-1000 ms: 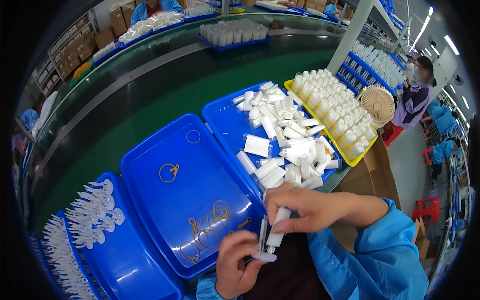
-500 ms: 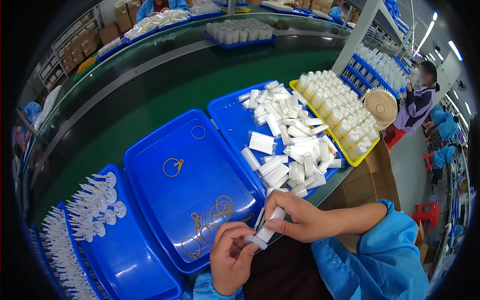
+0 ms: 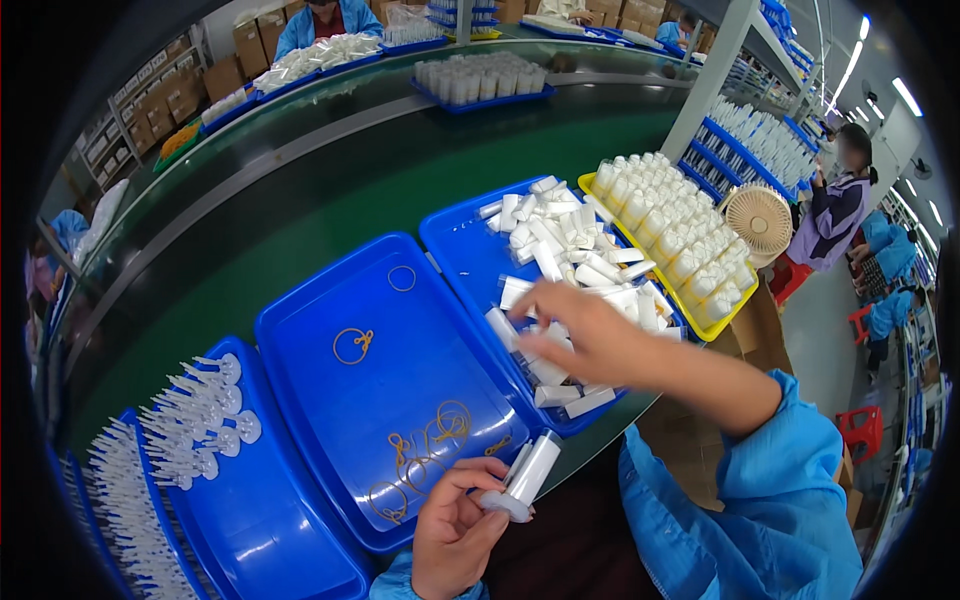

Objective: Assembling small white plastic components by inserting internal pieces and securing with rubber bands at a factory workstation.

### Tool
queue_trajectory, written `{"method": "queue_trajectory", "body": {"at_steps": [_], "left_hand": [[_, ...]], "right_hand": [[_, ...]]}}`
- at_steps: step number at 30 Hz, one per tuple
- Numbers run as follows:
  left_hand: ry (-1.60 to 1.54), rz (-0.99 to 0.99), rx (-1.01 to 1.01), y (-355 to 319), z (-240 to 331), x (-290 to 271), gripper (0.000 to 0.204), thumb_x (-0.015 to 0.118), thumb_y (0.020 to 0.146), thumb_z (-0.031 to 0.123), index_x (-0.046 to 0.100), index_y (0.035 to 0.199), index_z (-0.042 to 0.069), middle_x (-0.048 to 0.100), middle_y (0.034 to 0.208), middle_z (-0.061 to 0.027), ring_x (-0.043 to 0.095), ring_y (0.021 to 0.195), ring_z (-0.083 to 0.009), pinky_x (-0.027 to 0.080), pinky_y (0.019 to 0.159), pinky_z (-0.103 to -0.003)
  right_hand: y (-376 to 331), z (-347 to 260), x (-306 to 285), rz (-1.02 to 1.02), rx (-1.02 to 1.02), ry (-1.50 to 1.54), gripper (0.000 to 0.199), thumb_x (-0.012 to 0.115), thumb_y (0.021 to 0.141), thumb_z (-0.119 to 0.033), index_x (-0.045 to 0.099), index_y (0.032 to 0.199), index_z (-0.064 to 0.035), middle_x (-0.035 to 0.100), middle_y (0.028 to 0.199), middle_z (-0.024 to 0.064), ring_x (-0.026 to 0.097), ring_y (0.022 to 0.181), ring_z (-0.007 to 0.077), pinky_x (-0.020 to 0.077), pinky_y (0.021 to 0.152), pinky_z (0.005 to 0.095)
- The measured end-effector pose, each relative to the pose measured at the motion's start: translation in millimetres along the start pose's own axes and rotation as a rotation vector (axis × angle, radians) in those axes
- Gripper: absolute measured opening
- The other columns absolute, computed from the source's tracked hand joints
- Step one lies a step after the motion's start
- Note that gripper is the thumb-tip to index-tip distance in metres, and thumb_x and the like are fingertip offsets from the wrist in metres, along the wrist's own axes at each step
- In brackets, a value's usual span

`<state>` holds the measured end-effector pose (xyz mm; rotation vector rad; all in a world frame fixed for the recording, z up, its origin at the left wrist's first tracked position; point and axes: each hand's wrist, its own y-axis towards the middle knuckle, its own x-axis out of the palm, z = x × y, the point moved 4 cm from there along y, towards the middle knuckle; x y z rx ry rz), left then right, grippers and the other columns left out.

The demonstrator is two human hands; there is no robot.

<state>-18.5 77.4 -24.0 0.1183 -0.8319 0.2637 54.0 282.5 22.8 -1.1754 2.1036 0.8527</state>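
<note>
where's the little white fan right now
In the head view the fan stands at the right, just past the yellow tray of white bottles, in front of a person in purple.

White plastic tubes (image 3: 575, 265) in a blue tray (image 3: 465, 245), yellow tray (image 3: 740, 310) far right, green conveyor belt (image 3: 330, 215), tan rubber bands (image 3: 430, 440)

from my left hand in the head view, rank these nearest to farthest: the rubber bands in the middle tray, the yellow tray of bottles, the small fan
From the left hand:
1. Rubber bands, just above it in the middle tray.
2. Yellow tray, up and right.
3. Small fan, beyond the yellow tray's far-right edge.
</note>
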Motion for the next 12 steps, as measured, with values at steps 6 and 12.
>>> {"method": "queue_trajectory", "body": {"at_steps": [6, 12], "left_hand": [[0.151, 0.043, 0.004, -3, -1, -3, 0.03, 0.062, 0.079, 0.0, 0.05, 0.106, 0.002, 0.047, 0.113, -0.01, 0.051, 0.1, -0.0193, 0.044, 0.087, -0.032], [0.423, 0.09, 0.147, -6, -1, -10, 0.029, 0.059, 0.079, -0.002, 0.046, 0.105, -0.001, 0.044, 0.109, -0.0147, 0.059, 0.091, -0.0261, 0.053, 0.07, -0.032]], "right_hand": [[51, 74, 5, -0.32, 0.185, -0.662, 0.028, 0.059, 0.073, -0.008, 0.058, 0.1, -0.0022, 0.062, 0.091, 0.0177, 0.061, 0.086, 0.0324, 0.0502, 0.071, 0.04], [67, 87, 17, -0.467, 0.262, -0.694, 0.032, 0.06, 0.07, -0.006, 0.058, 0.102, -0.0029, 0.063, 0.091, 0.0179, 0.062, 0.088, 0.0336, 0.0507, 0.073, 0.0417]]}}
